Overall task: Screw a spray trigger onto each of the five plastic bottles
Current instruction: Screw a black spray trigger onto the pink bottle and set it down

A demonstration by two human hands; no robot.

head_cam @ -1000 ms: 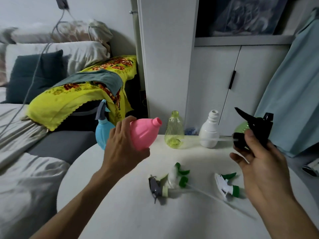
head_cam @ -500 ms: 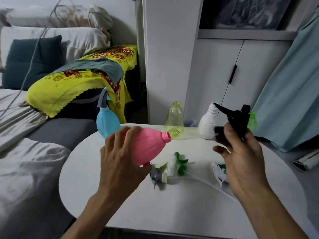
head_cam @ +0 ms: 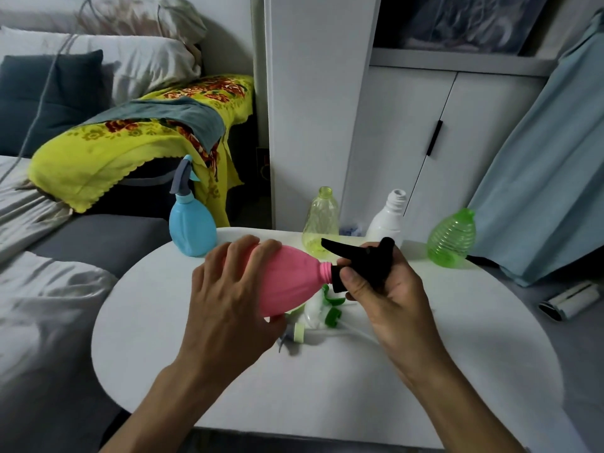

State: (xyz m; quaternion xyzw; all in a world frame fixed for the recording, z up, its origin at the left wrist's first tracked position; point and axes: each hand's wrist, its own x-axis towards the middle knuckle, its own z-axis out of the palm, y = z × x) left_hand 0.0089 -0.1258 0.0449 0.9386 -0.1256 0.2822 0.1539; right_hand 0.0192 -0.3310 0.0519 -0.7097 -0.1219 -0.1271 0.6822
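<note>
My left hand (head_cam: pixel 228 299) grips a pink bottle (head_cam: pixel 291 282), held on its side above the white round table (head_cam: pixel 441 371) with its neck pointing right. My right hand (head_cam: pixel 389 295) holds a black spray trigger (head_cam: pixel 359 259) whose collar sits against the pink neck. A blue bottle (head_cam: pixel 192 227) with a grey trigger fitted stands at the back left. A clear yellow bottle (head_cam: pixel 322 220), a white bottle (head_cam: pixel 387 217) and a green ribbed bottle (head_cam: pixel 452 238) stand open-necked along the back edge. Loose green-and-white triggers (head_cam: pixel 323 313) lie under my hands, partly hidden.
A bed with grey and white bedding runs along the left, with a yellow flowered cloth (head_cam: pixel 130 142) over a bolster. White cupboards (head_cam: pixel 408 142) stand behind the table and a pale blue curtain (head_cam: pixel 549 165) hangs at the right. A lint roller (head_cam: pixel 570 300) lies on the floor at right.
My hands came together: the right hand brought the black trigger left and down until its collar met the pink bottle's neck. The pink bottle tilted over onto its side.
</note>
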